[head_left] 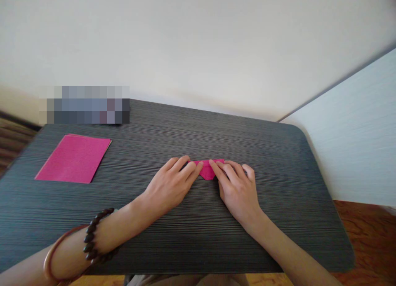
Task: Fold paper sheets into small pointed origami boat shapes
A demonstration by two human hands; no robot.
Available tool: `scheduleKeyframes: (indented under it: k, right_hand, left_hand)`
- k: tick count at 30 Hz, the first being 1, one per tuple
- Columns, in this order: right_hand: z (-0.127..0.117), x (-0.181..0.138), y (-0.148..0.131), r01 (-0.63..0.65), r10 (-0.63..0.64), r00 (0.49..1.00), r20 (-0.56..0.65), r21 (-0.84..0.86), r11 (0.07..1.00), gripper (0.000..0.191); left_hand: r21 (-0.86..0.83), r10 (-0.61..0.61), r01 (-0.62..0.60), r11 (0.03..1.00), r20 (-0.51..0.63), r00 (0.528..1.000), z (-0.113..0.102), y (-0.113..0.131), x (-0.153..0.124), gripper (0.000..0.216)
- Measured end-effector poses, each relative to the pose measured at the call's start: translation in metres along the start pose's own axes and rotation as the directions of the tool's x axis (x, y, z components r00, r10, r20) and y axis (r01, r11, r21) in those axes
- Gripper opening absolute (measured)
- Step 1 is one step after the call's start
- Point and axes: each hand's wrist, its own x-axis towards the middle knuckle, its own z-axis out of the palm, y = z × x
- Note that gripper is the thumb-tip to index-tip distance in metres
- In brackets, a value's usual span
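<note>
The left forearm (130, 220) comes in across the lower left of the frame, wearing a dark beaded bracelet (89, 238) and, closer to the edge, a copper-coloured bangle (47, 261). The right forearm (287, 244) enters from the lower right. Both reach to a small folded pink paper (208, 172) lying just below the centre of the frame on a dark, finely lined worktop (148, 133). The left hand (170, 181) has a narrow grip, its thumb and fingers holding the paper's left end; the right hand (239, 189) has a similarly narrow grip on the right end. The paper's blunt lower part shows between the thumbs. At the left of the frame, well apart from the hands, lie flat pink sheets (74, 158), stacked with edges slightly offset. Behind them, at the upper left, a pixelated patch (93, 104) hides whatever is there. A pale wall (185, 43) fills the top.
</note>
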Motion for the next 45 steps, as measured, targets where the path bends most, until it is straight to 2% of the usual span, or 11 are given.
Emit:
scheduleKeyframes:
  k: [4, 8, 16, 22, 26, 30, 35, 41, 45]
  right_hand:
    - [-0.001, 0.0, -0.001, 0.028, -0.027, 0.999, 0.028, -0.045, 0.999, 0.037]
    - [-0.001, -0.001, 0.004, 0.062, -0.062, 0.998, -0.009, -0.047, 0.997, 0.035]
    - [0.007, -0.008, 0.006, -0.018, 0.021, 0.996, -0.083, 0.038, 0.999, 0.037]
    - [0.006, -0.001, 0.009, -0.018, 0.032, 0.995, -0.093, 0.144, 0.989, 0.03]
    - [0.007, 0.002, 0.012, -0.057, 0.075, 0.995, -0.065, 0.246, 0.968, 0.028]
    - [0.009, 0.003, 0.014, -0.115, 0.136, 0.99, -0.045, 0.321, 0.94, 0.024]
    - [0.01, 0.013, 0.019, -0.191, 0.205, 0.979, 0.019, 0.454, 0.87, 0.017]
    - [0.009, 0.031, 0.024, -0.195, 0.137, 0.98, 0.148, 0.525, 0.828, 0.013]
    - [0.007, 0.032, 0.026, -0.221, 0.133, 0.972, 0.194, 0.557, 0.801, 0.011]
  left_hand:
    - [0.014, -0.051, 0.051, 0.999, 0.041, 0.998, -0.003, 0.005, 0.002, 0.037]
    - [0.031, -0.081, 0.081, 0.996, 0.023, 0.996, -0.001, 0.007, -0.001, 0.039]
    - [0.019, -0.115, 0.117, 0.993, -0.066, 0.991, 0.005, 0.01, -0.011, 0.037]
    - [-0.061, -0.136, 0.134, 0.989, -0.044, 0.99, 0.004, 0.003, -0.003, 0.031]
    - [-0.208, -0.264, 0.25, 0.946, -0.043, 0.963, 0.005, -0.004, 0.015, 0.025]
    - [-0.319, -0.335, 0.303, 0.898, -0.049, 0.941, 0.009, -0.007, 0.023, 0.039]
    - [-0.42, -0.374, 0.331, 0.845, -0.023, 0.927, 0.016, -0.009, 0.022, 0.035]
    - [-0.496, -0.384, 0.326, 0.805, -0.015, 0.923, 0.018, -0.013, 0.023, 0.031]
    - [-0.502, -0.367, 0.297, 0.813, -0.045, 0.929, 0.017, -0.012, 0.021, 0.04]
